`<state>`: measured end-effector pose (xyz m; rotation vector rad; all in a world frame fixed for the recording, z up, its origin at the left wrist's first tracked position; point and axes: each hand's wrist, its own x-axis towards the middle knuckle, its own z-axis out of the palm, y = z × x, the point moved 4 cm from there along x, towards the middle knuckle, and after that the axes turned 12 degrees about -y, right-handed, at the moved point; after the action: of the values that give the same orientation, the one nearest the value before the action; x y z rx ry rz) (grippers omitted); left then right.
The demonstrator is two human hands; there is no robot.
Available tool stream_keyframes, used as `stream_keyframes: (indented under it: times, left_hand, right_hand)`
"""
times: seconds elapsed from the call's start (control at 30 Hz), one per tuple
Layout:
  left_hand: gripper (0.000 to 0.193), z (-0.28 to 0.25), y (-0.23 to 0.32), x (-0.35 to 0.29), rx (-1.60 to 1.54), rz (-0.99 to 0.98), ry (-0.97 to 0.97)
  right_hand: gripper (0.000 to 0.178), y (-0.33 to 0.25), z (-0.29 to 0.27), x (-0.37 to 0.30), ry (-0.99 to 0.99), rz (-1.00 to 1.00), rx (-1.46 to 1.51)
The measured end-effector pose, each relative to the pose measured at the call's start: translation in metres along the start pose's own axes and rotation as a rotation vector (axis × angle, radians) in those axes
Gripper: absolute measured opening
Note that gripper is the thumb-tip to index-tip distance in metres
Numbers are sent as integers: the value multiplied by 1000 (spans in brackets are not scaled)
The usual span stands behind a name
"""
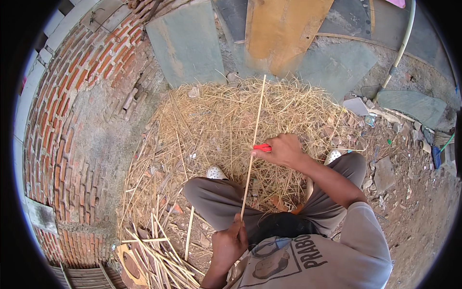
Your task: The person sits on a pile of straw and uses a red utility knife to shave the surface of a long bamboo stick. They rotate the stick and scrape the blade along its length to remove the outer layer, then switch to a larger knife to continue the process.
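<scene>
A long, thin, pale bamboo strip (259, 113) slants up and away from my lap. Its lower end is pinched in my left hand (229, 244), close to my shirt. Farther up, my right hand (285, 150) is closed around a small red-handled tool (262, 147), pressed against the strip at about mid-length. The tool's working edge is too small to make out. My thumb lies along the strip there. Above that point the strip's far end sticks out free over a heap of shavings (211, 113).
Several cut bamboo strips (161, 257) lie piled at lower left, beside a tan board with a round hole (130, 265). A brick wall (72, 159) rises on the left. Grey and brown panels (187, 45) lean at the back. Rubble (385, 173) covers the ground at right.
</scene>
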<state>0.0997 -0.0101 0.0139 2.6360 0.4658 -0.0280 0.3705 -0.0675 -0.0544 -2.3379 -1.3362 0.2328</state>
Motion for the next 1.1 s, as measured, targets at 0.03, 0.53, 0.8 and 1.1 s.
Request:
stream_keyframes:
  times: [0.03, 0.53, 0.8, 1.1]
  left_hand:
    - [24, 1, -2, -1, 30, 21, -5]
    - [31, -9, -8, 0, 226, 48, 9]
    - [34, -2, -9, -5, 212, 88, -49]
    - [34, -3, -9, -7, 164, 55, 8]
  right_hand:
    - [80, 4, 1, 2, -73, 46, 6]
    - [75, -45, 12, -26, 16, -198, -31]
    - [76, 8, 1, 2, -45, 48, -15]
    - [78, 15, -1, 12, 0, 130, 33]
